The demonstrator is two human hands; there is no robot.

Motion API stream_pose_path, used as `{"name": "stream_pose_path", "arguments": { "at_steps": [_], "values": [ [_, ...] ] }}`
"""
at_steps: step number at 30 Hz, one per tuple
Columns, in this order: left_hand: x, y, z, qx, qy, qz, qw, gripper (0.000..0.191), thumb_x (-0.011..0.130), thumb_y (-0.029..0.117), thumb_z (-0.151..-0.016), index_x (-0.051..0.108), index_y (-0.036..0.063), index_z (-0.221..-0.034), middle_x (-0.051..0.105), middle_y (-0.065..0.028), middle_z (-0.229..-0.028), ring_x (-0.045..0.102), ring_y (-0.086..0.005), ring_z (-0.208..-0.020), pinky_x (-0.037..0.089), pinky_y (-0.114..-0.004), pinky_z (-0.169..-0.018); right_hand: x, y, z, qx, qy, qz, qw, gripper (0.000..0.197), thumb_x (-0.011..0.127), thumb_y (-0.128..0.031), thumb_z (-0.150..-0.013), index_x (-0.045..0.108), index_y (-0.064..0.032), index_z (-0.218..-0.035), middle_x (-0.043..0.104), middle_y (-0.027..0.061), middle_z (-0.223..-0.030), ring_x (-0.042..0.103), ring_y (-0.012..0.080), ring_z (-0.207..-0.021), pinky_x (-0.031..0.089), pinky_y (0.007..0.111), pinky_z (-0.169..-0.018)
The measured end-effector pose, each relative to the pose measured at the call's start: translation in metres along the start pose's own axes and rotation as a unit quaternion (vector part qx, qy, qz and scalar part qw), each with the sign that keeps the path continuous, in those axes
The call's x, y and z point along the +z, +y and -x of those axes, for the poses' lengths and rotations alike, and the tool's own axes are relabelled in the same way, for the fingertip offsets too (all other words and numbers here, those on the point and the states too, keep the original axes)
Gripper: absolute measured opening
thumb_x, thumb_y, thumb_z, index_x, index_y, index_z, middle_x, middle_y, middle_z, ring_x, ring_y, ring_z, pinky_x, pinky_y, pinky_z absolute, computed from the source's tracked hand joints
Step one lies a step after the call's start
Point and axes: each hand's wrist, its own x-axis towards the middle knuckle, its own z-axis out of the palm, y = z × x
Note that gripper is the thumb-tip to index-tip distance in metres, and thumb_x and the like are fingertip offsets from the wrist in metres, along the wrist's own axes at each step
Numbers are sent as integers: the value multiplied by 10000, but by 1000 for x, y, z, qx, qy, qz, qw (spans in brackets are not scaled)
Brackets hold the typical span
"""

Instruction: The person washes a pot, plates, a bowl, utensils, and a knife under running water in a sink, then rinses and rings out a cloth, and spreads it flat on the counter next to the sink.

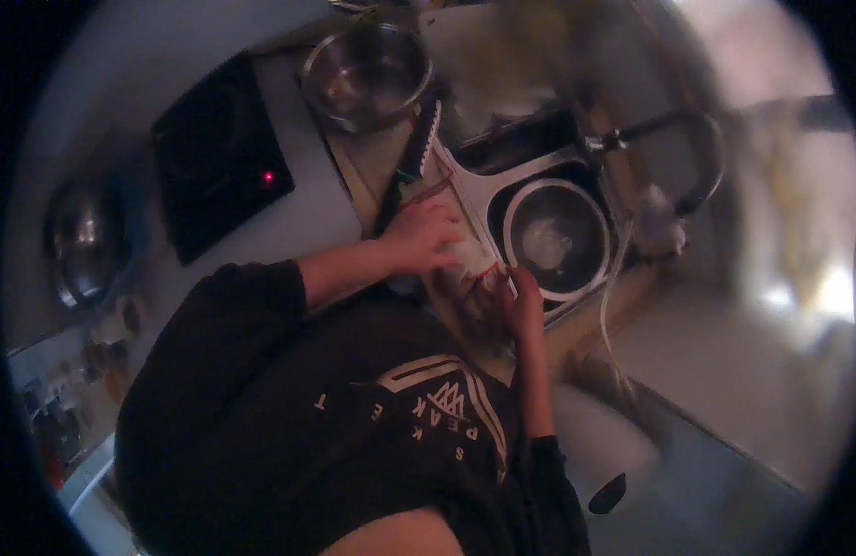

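A clear plastic bag (480, 295) with red edging and pale contents (475, 256) lies before me, beside the sink, though blur hides its exact shape. My left hand (424, 235) rests over the pale contents from the left, its fingers bent; whether it grips them is unclear. At the bag's near right end, my right hand (523, 302) is closed round its edge, close to the sink's rim. Just beyond my left hand lies a dark strip with a white toothed edge (430, 139), slanting away from me.
A round bowl (592, 271) stands in the sink, with a black faucet (713, 167) behind it. A large metal bowl (367, 80) is at the top. Left are a black induction hob (216, 153) with a red light and a shiny metal vessel (84, 243). A pale cord (605, 313) hangs at right.
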Motion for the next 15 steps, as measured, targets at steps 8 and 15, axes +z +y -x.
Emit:
{"name": "stream_pose_path", "arguments": {
  "at_steps": [8, 15],
  "values": [
    [60, 9, -14, -157, -35, 92, 983, 162, 665, 234, -634, 638, 92, -706, 582, -89, -862, 544, -293, -918, 444, -409, -759, 2, 24, 17, 35, -12, -24, 999, 359, 654, -190, -728, 575, -122, -1073, 563, 113, -1119, 531, 316, -1060, 407, 469, -860],
    [38, 14, -22, -29, -77, 17, 996, 197, 674, 245, -655, 605, 69, -713, 570, -101, -819, 547, -308, -858, 438, -411, -735, 0, 26, 25, 66, 2, -5, 998, 408, 654, -237, -728, 551, -151, -1113, 528, 88, -1181, 518, 314, -1079, 377, 550, -855]
  ]
}}
